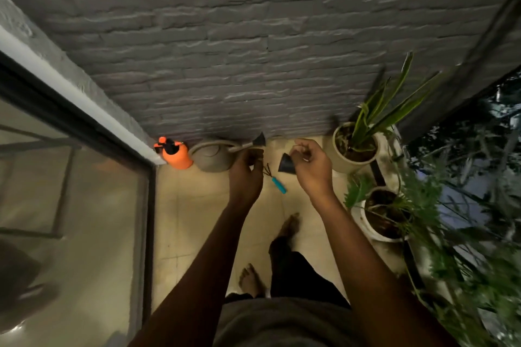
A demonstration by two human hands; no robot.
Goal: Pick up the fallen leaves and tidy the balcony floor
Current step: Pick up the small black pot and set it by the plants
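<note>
I stand barefoot on the beige tiled balcony floor (197,220) with both hands raised in front of me. My right hand (310,169) pinches a small dark, wedge-shaped piece (286,165) by its upper corner; blur hides whether it is a leaf or a scrap of bag. My left hand (246,175) is level with it, a short gap to the left, fingers curled towards the palm. Something dark shows at its fingertips, but I cannot tell if it holds anything.
Against the grey brick wall stand an orange spray bottle (176,156) and a grey watering can (211,160). A blue-handled hand rake (278,184) lies on the tiles. Two potted plants (353,153) (380,220) line the right side. A glass door (70,205) bounds the left.
</note>
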